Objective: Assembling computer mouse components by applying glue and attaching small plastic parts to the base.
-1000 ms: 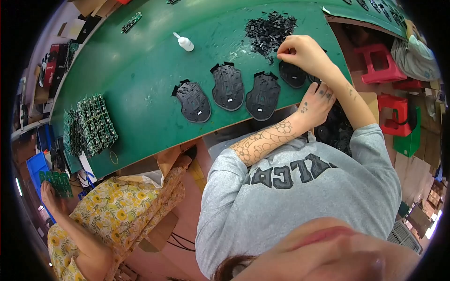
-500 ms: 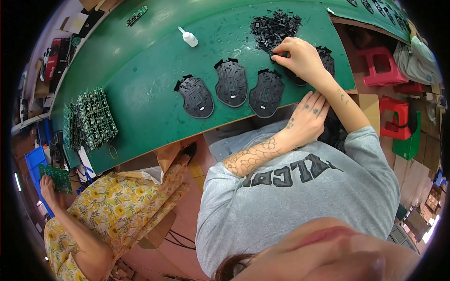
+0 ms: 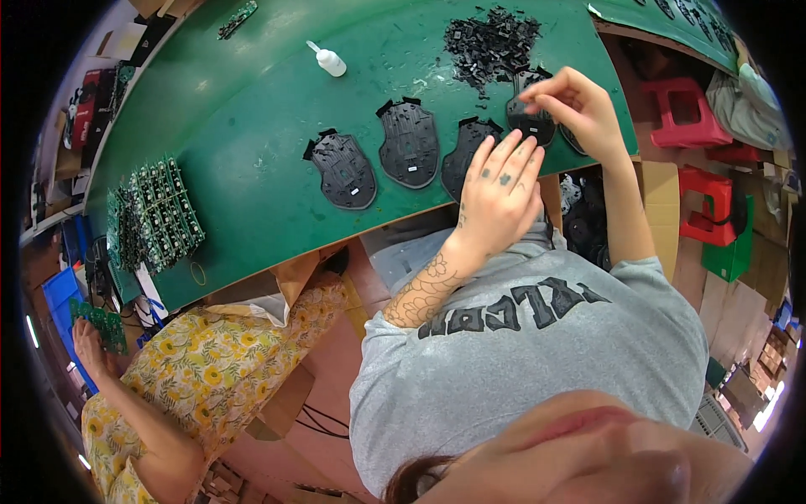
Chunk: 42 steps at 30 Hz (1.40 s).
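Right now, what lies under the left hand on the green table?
The left hand rests on a black plastic shell near the green table edge. Only the shell's upper left part shows; the rest is covered.

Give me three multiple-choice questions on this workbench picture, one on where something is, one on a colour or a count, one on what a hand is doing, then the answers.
1. Where does the small white bottle stand?
A. on the green table top, left of the heap of small black parts
B. on a red stool
C. among the green circuit boards

2. What colour are the flat moulded shells lined up near the table's edge?
A. white
B. black
C. yellow

3. What is the right hand doing?
A. lying flat on the lap
B. gripping the bottle
C. pinching a small dark part between its fingertips above a shell

Answers:
1 A, the bottle sits on bare green surface with the heap to its right.
2 B, every shell in the row is black.
3 C, its thumb and fingers close on a tiny piece, while the left hand rests fingers spread on a neighbouring shell.
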Tool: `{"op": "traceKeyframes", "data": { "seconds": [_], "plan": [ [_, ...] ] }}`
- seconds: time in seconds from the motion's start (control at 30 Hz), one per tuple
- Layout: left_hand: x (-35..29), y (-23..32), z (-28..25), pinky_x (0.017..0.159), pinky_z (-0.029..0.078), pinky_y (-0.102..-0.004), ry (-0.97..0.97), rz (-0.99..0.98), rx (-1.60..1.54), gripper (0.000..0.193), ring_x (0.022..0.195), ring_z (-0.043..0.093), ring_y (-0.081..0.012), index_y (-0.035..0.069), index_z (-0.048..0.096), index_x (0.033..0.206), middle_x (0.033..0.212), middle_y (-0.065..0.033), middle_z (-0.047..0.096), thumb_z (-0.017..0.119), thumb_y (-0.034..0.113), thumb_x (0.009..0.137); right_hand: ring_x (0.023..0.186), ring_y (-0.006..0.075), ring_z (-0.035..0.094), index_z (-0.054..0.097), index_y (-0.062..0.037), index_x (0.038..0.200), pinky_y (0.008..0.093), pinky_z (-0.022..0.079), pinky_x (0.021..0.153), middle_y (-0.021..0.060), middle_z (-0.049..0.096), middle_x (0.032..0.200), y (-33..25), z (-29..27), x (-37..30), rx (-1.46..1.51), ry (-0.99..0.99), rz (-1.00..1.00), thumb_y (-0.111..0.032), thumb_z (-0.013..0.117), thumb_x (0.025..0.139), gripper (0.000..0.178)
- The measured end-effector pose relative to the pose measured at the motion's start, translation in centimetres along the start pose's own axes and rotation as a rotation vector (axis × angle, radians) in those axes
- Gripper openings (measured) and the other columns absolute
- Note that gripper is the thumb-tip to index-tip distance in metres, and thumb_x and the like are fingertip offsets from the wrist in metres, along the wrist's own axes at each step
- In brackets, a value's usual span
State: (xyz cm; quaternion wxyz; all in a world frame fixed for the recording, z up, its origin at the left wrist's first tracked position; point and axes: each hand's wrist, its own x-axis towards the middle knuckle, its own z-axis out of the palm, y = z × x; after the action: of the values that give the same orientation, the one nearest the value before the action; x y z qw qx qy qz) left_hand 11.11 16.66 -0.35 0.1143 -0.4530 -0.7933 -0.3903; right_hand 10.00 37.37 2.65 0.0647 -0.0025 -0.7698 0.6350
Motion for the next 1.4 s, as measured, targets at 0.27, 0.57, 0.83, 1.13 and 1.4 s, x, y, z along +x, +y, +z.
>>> {"op": "traceKeyframes", "data": {
  "seconds": [0.27,0.57,0.83,1.13,1.4],
  "plan": [
    [0.1,-1.0,1.0,0.113,0.029,-0.0482,-0.134,0.019,0.159,0.043,0.124,0.051,-0.0237,0.005,0.063,0.121,0.127,-0.0079,0.06,0.065,0.016,0.08,0.067,0.0091,0.063,0.066,0.0016,0.089,0.0185,0.048,0.061,0.0093,0.072,0.084,1.3,-1.9,-3.8,0.022,0.261,0.073,0.001,0.07,0.084,0.006],
    [0.4,-0.9,1.1,0.111,0.031,-0.0473,-0.107,0.018,0.158,0.038,0.114,0.053,-0.0227,0.01,0.068,0.115,0.114,-0.0059,0.059,0.067,0.016,0.077,0.084,0.0114,0.071,0.07,0.0013,0.098,0.0176,0.047,0.058,0.0079,0.073,0.094,1.4,-1.3,-5.1,-0.081,0.385,0.202,-0.004,0.068,0.088,0.011],
    [0.3,-1.1,1.2,0.11,0.031,-0.0475,-0.106,0.033,0.158,0.038,0.113,0.052,-0.0227,0.013,0.068,0.115,0.109,-0.0055,0.056,0.068,0.016,0.077,0.085,0.0129,0.07,0.073,0.0004,0.099,0.0201,0.052,0.068,0.006,0.073,0.096,1.5,-0.8,-5.3,-0.123,0.291,0.146,-0.002,0.067,0.088,0.013],
    [0.2,-1.1,0.8,0.111,0.029,-0.048,-0.155,0.065,0.129,0.04,0.115,0.052,-0.0208,0.014,0.068,0.116,0.111,-0.0031,0.057,0.069,0.015,0.076,0.084,0.013,0.069,0.072,0.0018,0.1,0.023,0.055,0.075,0.0072,0.073,0.092,1.5,-0.3,-5.6,-0.163,0.226,0.16,0.001,0.068,0.084,0.016],
    [0.3,-0.9,0.8,0.112,0.027,-0.0478,-0.161,0.049,0.141,0.04,0.114,0.053,-0.02,0.016,0.068,0.117,0.111,-0.0024,0.057,0.069,0.015,0.076,0.079,0.0141,0.067,0.072,0.0001,0.093,0.0247,0.053,0.068,0.0065,0.07,0.09,1.0,-0.3,-5.8,-0.442,0.192,-0.011,-0.002,0.07,0.082,0.011]
  ]
}}
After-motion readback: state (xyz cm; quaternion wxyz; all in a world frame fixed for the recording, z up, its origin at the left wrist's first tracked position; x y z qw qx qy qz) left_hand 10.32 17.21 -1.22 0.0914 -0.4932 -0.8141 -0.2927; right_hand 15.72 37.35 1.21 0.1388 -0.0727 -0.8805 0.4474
